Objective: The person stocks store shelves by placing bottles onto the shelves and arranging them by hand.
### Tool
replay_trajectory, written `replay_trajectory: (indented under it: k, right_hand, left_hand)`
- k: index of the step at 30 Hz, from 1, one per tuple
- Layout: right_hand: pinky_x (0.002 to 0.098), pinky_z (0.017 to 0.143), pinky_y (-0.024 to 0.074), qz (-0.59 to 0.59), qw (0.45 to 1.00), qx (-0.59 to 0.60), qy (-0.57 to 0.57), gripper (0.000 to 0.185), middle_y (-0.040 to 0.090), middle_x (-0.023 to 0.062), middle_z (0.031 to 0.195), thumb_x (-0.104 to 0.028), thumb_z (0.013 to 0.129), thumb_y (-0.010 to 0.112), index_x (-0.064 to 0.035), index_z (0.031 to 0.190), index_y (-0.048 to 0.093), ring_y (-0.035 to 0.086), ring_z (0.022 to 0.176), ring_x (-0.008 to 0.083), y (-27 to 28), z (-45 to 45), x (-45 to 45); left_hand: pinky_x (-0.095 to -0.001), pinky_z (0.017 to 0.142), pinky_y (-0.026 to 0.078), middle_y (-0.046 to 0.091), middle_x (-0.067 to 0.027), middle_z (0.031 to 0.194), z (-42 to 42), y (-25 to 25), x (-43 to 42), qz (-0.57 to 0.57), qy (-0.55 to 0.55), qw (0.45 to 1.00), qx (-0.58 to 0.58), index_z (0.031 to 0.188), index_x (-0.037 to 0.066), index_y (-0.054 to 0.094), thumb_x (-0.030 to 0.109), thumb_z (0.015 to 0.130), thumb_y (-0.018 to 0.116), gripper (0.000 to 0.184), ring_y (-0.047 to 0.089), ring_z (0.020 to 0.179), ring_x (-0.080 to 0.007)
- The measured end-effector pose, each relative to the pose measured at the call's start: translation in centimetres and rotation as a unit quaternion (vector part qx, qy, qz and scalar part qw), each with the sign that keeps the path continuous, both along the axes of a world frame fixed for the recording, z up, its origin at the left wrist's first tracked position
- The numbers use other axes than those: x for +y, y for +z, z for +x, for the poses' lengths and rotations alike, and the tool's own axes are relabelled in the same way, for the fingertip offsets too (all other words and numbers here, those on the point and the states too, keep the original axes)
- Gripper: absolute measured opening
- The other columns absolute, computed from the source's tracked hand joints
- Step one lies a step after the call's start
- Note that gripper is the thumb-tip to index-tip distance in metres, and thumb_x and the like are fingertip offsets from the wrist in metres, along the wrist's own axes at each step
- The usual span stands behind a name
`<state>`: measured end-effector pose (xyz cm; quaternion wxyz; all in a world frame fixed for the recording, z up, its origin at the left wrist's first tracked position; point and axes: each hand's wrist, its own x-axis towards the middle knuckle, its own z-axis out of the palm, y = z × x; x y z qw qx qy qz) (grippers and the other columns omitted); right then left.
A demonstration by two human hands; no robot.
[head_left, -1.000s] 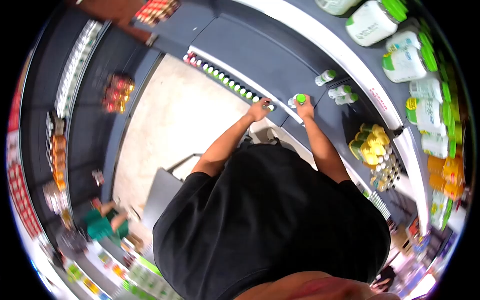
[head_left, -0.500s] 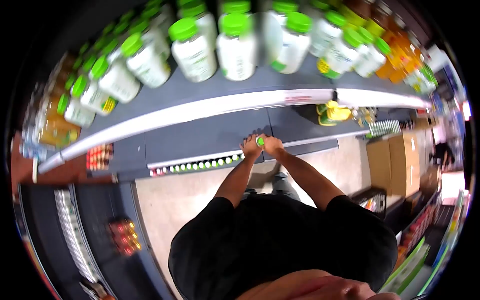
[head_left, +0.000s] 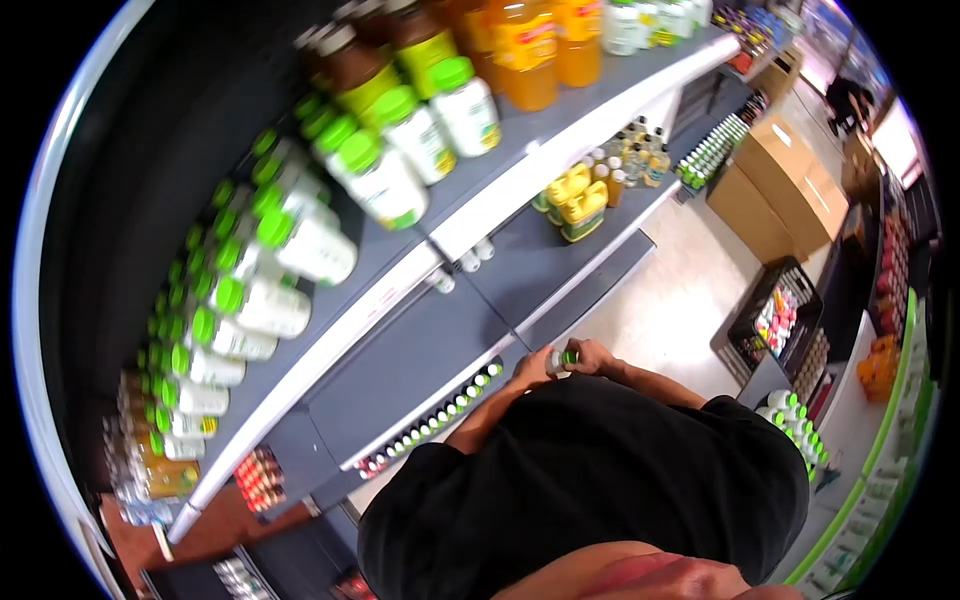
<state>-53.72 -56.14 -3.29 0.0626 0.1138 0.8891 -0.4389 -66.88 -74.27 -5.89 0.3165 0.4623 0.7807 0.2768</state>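
Close in front of my body, between my two hands, is a small bottle with a green cap (head_left: 569, 357); its label is too small to read. My left hand (head_left: 534, 368) is closed around the bottle's body. From the other side, my right hand (head_left: 592, 357) has its fingers curled at the cap end. Just beyond the hands lies the dark grey lower shelf (head_left: 400, 340). A row of small bottles with green and white caps (head_left: 435, 425) runs below its front edge.
Above, an upper shelf (head_left: 480, 215) holds many white green-capped bottles (head_left: 305, 245) and orange juice bottles (head_left: 525, 60). Yellow jugs (head_left: 580, 205) stand on the lower shelf. Rightward are a cardboard box (head_left: 775, 190) and a black crate (head_left: 745, 330) on the floor. A person (head_left: 848, 103) is far off.
My view has swung to the right, bringing the box, crate and right-hand shelving closer in. My hands, still holding the bottle, have drawn back from the shelf edge toward my body.
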Motion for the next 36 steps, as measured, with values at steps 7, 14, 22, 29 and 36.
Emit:
replay_trajectory:
  k: [7, 14, 22, 29, 36]
  right_hand:
    - [0.0421, 0.076, 0.0517, -0.081, 0.989, -0.074, -0.099, 0.051, 0.069, 0.0201, 0.087, -0.046, 0.066, 0.076, -0.0021, 0.091, 0.067, 0.067, 0.087, 0.0357, -3.5, 6.9, 9.6]
    - [0.0379, 0.067, 0.0549, -0.193, 0.926, -0.141, -0.293, 0.047, 0.07, 0.017, 0.079, -0.042, 0.069, 0.079, -0.0008, 0.084, 0.064, 0.07, 0.071, 0.0265, -2.5, 16.3, 15.8]
    - [0.0343, 0.056, 0.0548, -0.266, 0.832, -0.049, -0.484, 0.038, 0.068, 0.0136, 0.076, -0.038, 0.073, 0.079, -0.0045, 0.082, 0.064, 0.066, 0.061, 0.0199, -8.3, 20.7, 17.8]
    - [0.0341, 0.051, 0.052, -0.39, 0.697, -0.059, -0.599, 0.035, 0.068, 0.0107, 0.078, -0.034, 0.082, 0.072, -0.0048, 0.096, 0.06, 0.066, 0.06, 0.0194, -7.1, 23.2, 21.7]
    - [0.034, 0.058, 0.0531, -0.305, 0.674, -0.093, -0.667, 0.037, 0.068, 0.012, 0.083, -0.04, 0.08, 0.072, -0.0052, 0.089, 0.064, 0.065, 0.062, 0.02, -5.6, 22.8, 25.7]
  left_hand:
    - [-0.048, 0.087, 0.049, 0.067, -0.0194, 0.112, 2.8, -1.6, 12.2, -0.056, -0.145, 0.988, -0.022, 0.121, 0.012, 0.058, 0.046, 0.075, 0.074, 0.06, 0.061, 0.108, -0.0411]
    - [-0.0491, 0.087, 0.049, 0.068, -0.0171, 0.111, 8.0, 0.0, 26.0, -0.128, -0.369, 0.92, -0.017, 0.118, 0.014, 0.06, 0.044, 0.07, 0.077, 0.059, 0.061, 0.109, -0.0389]
    - [-0.0466, 0.088, 0.05, 0.069, -0.0125, 0.108, 9.9, -4.8, 37.8, -0.159, -0.547, 0.818, 0.081, 0.114, 0.018, 0.063, 0.035, 0.057, 0.081, 0.062, 0.064, 0.106, -0.0326]
    - [-0.0422, 0.09, 0.051, 0.068, -0.0146, 0.115, 13.6, -5.9, 50.1, -0.182, -0.713, 0.669, 0.104, 0.123, 0.015, 0.064, 0.04, 0.058, 0.084, 0.072, 0.064, 0.106, -0.0329]
    - [-0.0426, 0.089, 0.051, 0.07, -0.0162, 0.111, 15.1, -9.2, 56.2, -0.211, -0.759, 0.615, 0.039, 0.116, 0.012, 0.067, 0.041, 0.06, 0.081, 0.065, 0.065, 0.102, -0.0349]
